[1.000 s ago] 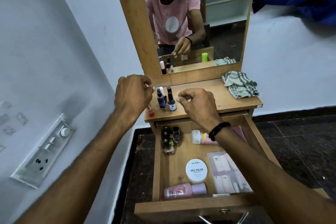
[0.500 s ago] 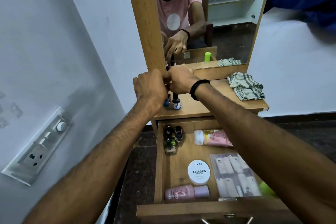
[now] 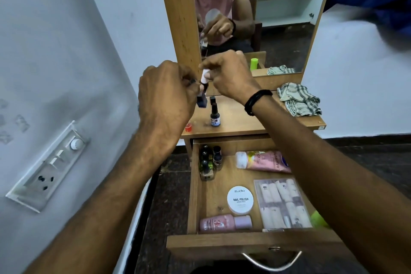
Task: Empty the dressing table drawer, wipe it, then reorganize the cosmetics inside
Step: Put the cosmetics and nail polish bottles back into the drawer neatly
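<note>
Wooden desk [image 3: 255, 118] under a mirror carries a checked cloth [image 3: 299, 100] and a dark bottle [image 3: 215, 115] standing just below both hands. Left hand [image 3: 165, 93] closes its grip on a blue bottle [image 3: 202, 101]; right hand [image 3: 229, 75] pinches a pink-white tube [image 3: 205, 74] above it. Below them the open drawer [image 3: 244, 242] holds cosmetics.

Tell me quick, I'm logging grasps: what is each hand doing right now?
Left hand: closed, grip on a small blue bottle.
Right hand: closed, fingertips pinching a small white-pink cap or tube just above that bottle.
</note>
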